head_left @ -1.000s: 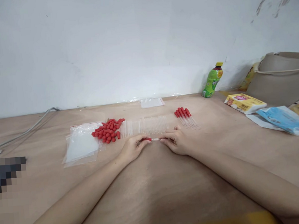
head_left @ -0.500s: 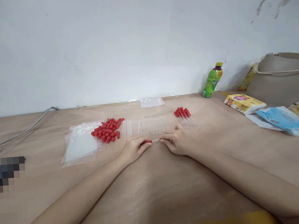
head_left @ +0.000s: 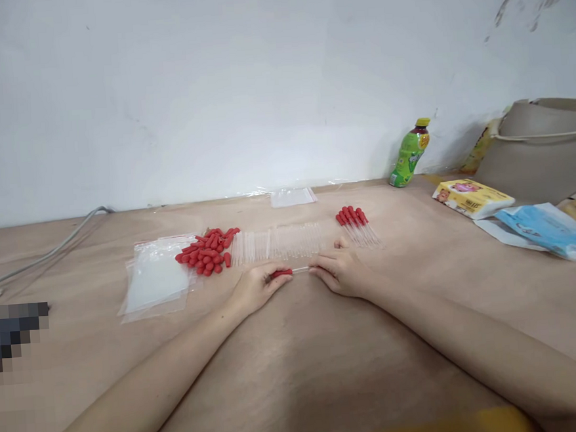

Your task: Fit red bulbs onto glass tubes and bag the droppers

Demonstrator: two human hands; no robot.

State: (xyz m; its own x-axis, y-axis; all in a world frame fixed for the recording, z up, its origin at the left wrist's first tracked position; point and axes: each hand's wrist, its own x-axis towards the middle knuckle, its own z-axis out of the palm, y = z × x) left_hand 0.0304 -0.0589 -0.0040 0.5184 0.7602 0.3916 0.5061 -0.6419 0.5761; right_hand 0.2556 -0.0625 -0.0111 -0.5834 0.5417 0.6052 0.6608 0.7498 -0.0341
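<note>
Between thumb and fingers, my left hand (head_left: 257, 287) pinches a red rubber bulb (head_left: 283, 273). A thin clear tube (head_left: 300, 270) runs from the bulb's open end to the fingertips of my right hand (head_left: 338, 271), which are closed on it. Behind my left hand lies a pile of red bulbs (head_left: 206, 251). A row of clear tubes (head_left: 277, 243) lies flat beside the pile. Several tubes with red bulbs on their ends (head_left: 355, 221) lie together behind my right hand.
Clear plastic bags (head_left: 157, 278) lie at the left, a smaller bag (head_left: 293, 197) by the wall. A grey cable (head_left: 67, 241) is far left. A green bottle (head_left: 409, 155), yellow tissue pack (head_left: 473, 198), blue packet (head_left: 553, 230) and grey bin (head_left: 544, 152) stand or lie at right.
Slightly more of the red bulb shows between my left fingers. My right hand has shifted a few pixels to the right; both hands keep their grip.
</note>
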